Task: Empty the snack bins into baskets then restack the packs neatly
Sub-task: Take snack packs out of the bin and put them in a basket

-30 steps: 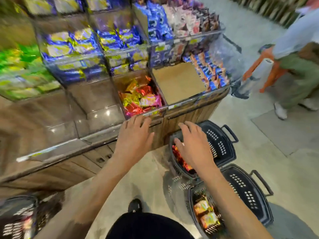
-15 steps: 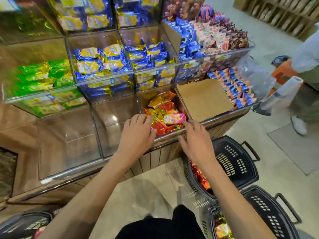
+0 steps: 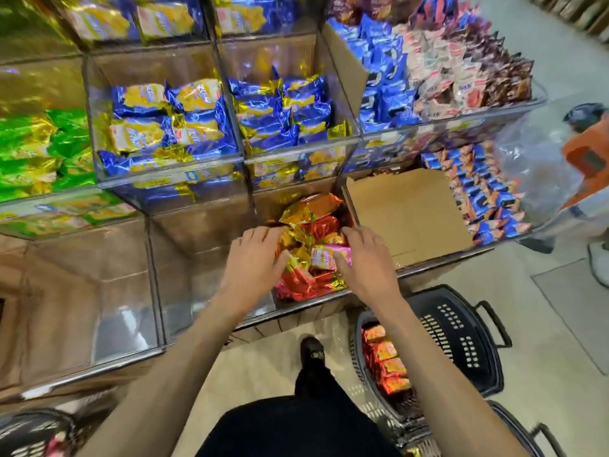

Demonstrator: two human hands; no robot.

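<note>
Left hand [image 3: 253,258], right hand [image 3: 365,263] now on packs [image 3: 318,225], shiny red-gold foil, jumbled

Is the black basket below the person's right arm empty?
No, the black basket holds red and orange snack packs stacked along its left side.

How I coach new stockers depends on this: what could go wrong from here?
The left hand and right hand only press on the loose foil packs from either side; lifted so, some may slip out.
The basket stands to the right of the bin, not under it, so dropped packs would likely hit the floor.
Tossed in, they could upset the red packs lined up there.
</note>
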